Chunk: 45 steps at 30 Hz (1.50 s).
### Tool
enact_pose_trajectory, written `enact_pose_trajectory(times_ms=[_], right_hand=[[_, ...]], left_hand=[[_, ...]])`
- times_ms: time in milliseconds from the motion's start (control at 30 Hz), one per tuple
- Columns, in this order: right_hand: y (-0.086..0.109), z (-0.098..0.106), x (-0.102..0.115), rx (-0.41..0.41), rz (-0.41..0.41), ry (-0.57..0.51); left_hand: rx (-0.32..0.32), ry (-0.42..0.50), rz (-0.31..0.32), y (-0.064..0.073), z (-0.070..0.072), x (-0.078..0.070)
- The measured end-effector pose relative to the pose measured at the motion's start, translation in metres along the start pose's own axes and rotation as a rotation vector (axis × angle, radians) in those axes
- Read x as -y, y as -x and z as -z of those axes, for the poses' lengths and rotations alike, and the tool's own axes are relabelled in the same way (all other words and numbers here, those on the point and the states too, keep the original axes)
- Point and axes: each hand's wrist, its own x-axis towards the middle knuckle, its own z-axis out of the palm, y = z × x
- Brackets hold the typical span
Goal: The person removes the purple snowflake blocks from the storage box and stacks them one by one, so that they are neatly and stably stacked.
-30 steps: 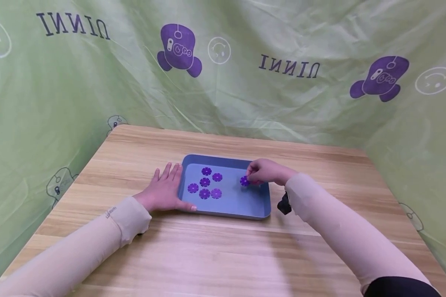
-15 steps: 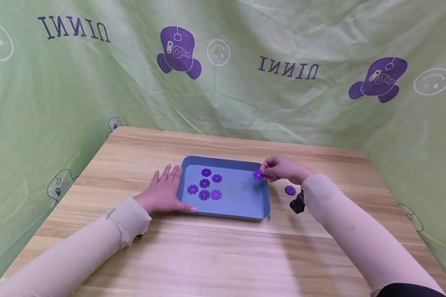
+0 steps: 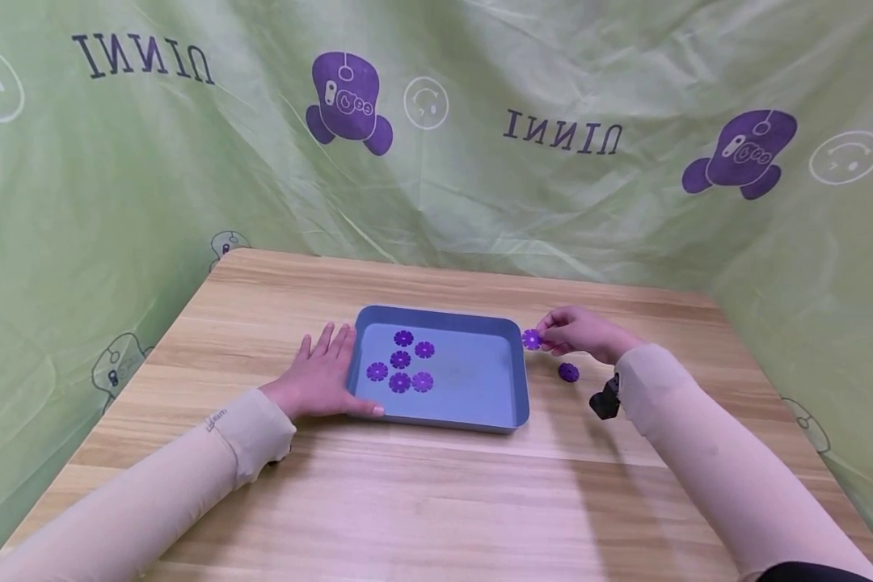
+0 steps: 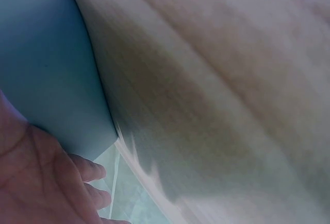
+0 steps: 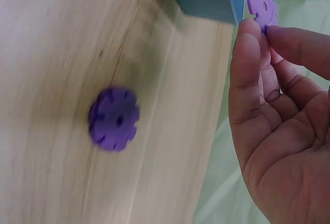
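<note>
My right hand pinches a purple notched snowflake disc by its edge, just beyond the right rim of a blue-grey tray. In the right wrist view that disc stands up between thumb and fingertips. On the table below the right hand lies another purple disc; the right wrist view shows a second edge under it. Several more purple discs lie flat in the tray's left half. With fingers spread, my left hand rests against the tray's left side, its thumb along the near rim.
The tray stands on a wood-grain table. A green printed curtain hangs behind the table and at both sides. A small black device is worn at the right wrist.
My right hand has carried the pinched disc rightward from over the tray to past its right rim. The disc on the table, hidden at first, now shows. My left hand has stayed put.
</note>
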Motion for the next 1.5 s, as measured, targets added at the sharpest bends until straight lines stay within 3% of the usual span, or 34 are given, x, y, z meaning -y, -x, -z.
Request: enact_pose_trajectory(times_ms=[300,767,1033,1500], right_hand=[[0.012,0.016,-0.023,-0.038,-0.042,-0.036],[0.025,0.031,-0.051,-0.034,-0.099,-0.025],[0.027,0.033,-0.062,-0.027,-0.139,-0.063],[0.030,0.032,-0.073,-0.018,-0.130,-0.083]], left_hand=[[0.008,-0.006,-0.003,-0.001,0.001,0.000],[0.019,0.009,0.008,0.000,0.003,-0.001],[0.019,0.010,0.011,-0.001,0.002,0.000],[0.019,0.000,0.013,-0.002,0.001,-0.001]])
